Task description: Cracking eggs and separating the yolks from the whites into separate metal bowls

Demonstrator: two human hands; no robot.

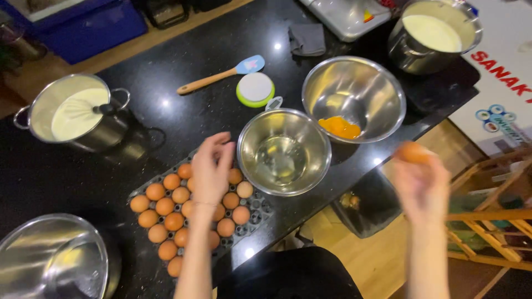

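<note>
Right now my right hand (424, 185) is blurred, raised off the edge of the black polished stone worktop (183, 105), and its grip is clenched around a brown egg (414, 152) held at the fingertips, above the wooden floor and just right of the bowls. My left hand (212, 171) hangs over the grey moulded egg tray (256, 206), fingers loosely curled and pointing down toward the brown eggs in it; I cannot tell whether that grip touches or grasps one of them, since the hand hides what lies under it.

Just right of the left hand stands a round stainless steel bowl holding clear egg white (284, 152), touching the tray's far corner. Behind it to the right sits a larger stainless steel bowl with orange yolks (353, 99) lying in its bottom. Beyond the tray, a small round green container with a white lid (255, 89) lies beside a wooden-handled spatula with a pale blue blade (221, 75). At far left is a steel pot of cream-coloured liquid with a whisk in it (75, 111); at far right, a second steel pot of pale liquid (435, 34). An upturned steel bowl (52, 257) sits at the near left corner.
</note>
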